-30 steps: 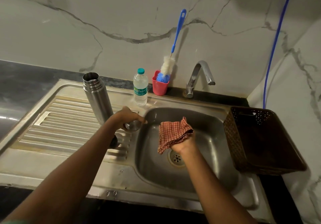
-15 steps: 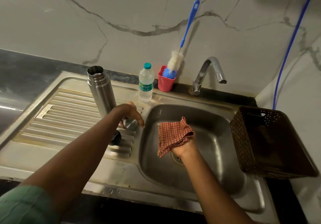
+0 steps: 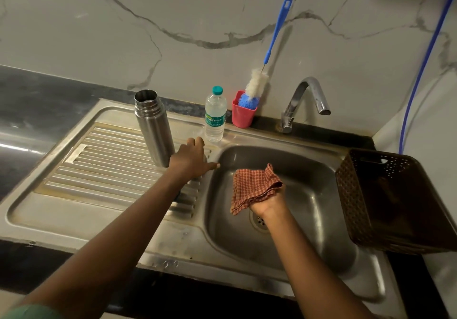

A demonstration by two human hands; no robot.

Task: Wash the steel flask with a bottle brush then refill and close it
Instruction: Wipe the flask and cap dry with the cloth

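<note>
The steel flask (image 3: 154, 130) stands upright and uncapped on the ribbed drainboard (image 3: 103, 160). My left hand (image 3: 190, 160) lies just right of its base with fingers spread. It covers the spot where the flask's steel cap was; the cap is hidden. A dark stopper (image 3: 176, 197) peeks out from under my left forearm. My right hand (image 3: 268, 201) grips a folded red checked cloth (image 3: 254, 187) above the sink basin (image 3: 309, 170). The bottle brush (image 3: 256, 86), with a blue handle and white and blue bristles, stands in a red cup (image 3: 242, 117) at the wall.
A small water bottle (image 3: 215, 118) with a green cap stands between the flask and the red cup. The tap (image 3: 304, 100) is behind the basin. A brown perforated basket (image 3: 385, 202) sits on the sink's right edge. A blue hose (image 3: 420, 71) runs down the right wall.
My left hand has shifted forward over the steel cap, which showed under its fingers before and is now covered. The right hand with the cloth has stayed over the basin.
</note>
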